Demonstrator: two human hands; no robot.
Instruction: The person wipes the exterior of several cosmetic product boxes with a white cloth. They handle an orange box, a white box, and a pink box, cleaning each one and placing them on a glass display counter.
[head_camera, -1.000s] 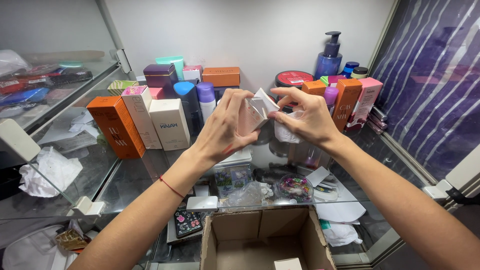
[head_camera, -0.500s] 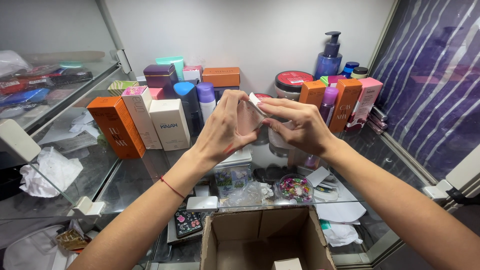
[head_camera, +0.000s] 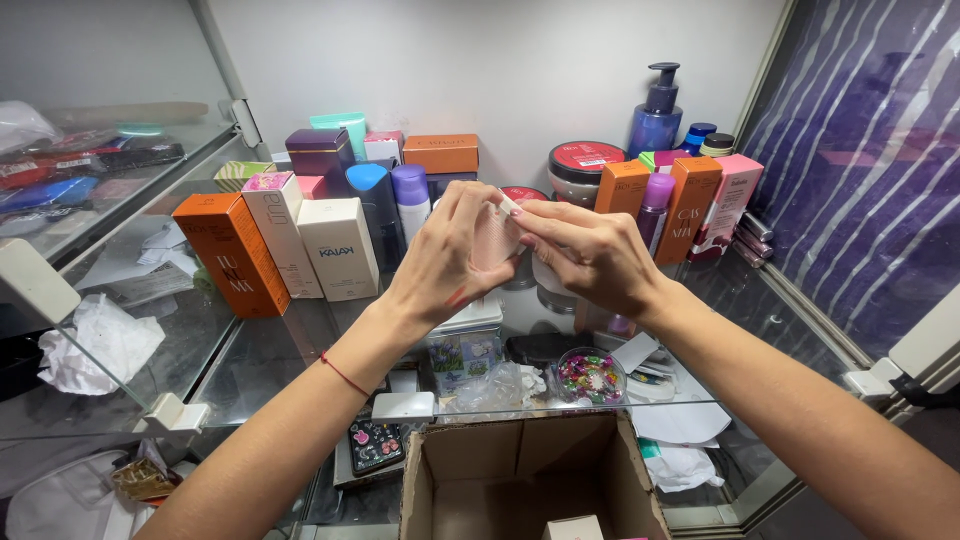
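1. Both hands are raised together over the glass shelf (head_camera: 250, 350), in front of the row of cosmetics.
2. Left hand (head_camera: 445, 265): fingers curled around a small pale pink box (head_camera: 492, 238), thumb side toward the camera. Closed on it.
3. Right hand (head_camera: 590, 255): fingertips pinch the box's white top flap from the right side. Also closed on it.
4. The box sits between the two hands, mid-air, above the shelf and well above the open cardboard box (head_camera: 530, 480) at the bottom of the view.
5. Red string bracelet (head_camera: 345, 375) on the left wrist.
6. Behind the hands: tall orange carton (head_camera: 230, 255) at left, white carton (head_camera: 338, 248) next to it, blue pump bottle (head_camera: 655, 115) at the back right, red-lidded jar (head_camera: 585, 165) beside it.
7. Below the hands: a round clear tub of colourful beads (head_camera: 590, 375) on the shelf.
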